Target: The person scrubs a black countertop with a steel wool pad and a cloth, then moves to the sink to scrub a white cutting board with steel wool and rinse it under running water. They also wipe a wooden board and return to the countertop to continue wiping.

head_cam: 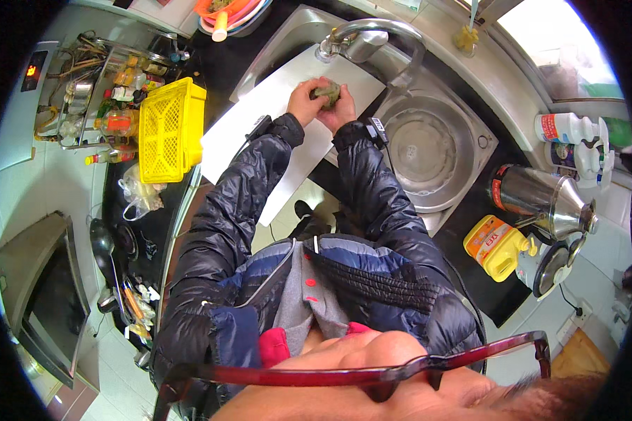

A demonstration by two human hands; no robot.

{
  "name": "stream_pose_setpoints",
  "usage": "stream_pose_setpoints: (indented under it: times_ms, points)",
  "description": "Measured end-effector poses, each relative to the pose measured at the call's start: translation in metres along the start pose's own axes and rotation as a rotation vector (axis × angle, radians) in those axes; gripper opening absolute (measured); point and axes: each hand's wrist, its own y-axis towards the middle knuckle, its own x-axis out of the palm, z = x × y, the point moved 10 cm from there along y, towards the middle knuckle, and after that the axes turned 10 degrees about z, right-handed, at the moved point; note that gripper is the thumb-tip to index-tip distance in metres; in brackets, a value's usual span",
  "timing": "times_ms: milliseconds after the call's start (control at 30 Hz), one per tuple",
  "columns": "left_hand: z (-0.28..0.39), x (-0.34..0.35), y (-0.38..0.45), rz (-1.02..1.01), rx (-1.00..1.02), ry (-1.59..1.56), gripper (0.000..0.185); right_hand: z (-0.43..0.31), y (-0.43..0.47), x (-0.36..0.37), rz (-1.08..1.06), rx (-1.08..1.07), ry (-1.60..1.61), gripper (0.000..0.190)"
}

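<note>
Both hands meet around a small grey-green wad [327, 94], perhaps a sponge or cloth; its exact kind is not clear. My left hand [304, 101] grips it from the left, and my right hand [341, 109] closes on it from the right. They are above a long white panel [242, 138] that lies slantwise over part of the sink. Just beyond my hands stands the chrome faucet [366, 44]. To the right, a round metal basin [424, 152] with some liquid sits in the right sink bowl.
Left are a yellow plastic basket [171, 131], bottles on a rack [121, 105] and a plastic bag [137, 189]. An orange strainer [221, 10] rests at the back. Along the right counter stand a steel flask [537, 194], a yellow jug [492, 247] and white bottles [563, 128].
</note>
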Motion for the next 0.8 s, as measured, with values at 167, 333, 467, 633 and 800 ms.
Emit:
stream_pose_setpoints:
  times_ms: [167,333,467,633,800]
  points:
    - [0.030,-0.011,-0.013,0.085,0.375,0.513,0.026,-0.006,-0.003,0.005,-0.075,-0.052,-0.094,0.031]
    - [0.019,-0.015,-0.023,-0.030,0.298,0.488,0.047,-0.023,0.005,0.008,0.017,-0.186,-0.435,0.045]
    - [0.012,-0.026,-0.033,-0.030,0.262,0.423,0.052,-0.017,0.021,0.019,0.000,-0.261,-0.530,0.043]
    - [0.014,-0.083,-0.037,0.073,0.227,0.222,0.041,-0.043,0.053,-0.016,0.158,-0.500,-0.617,0.017]
    - [0.013,-0.153,-0.052,0.140,0.207,0.371,0.028,-0.050,0.100,-0.060,-0.059,-0.053,-0.253,0.010]
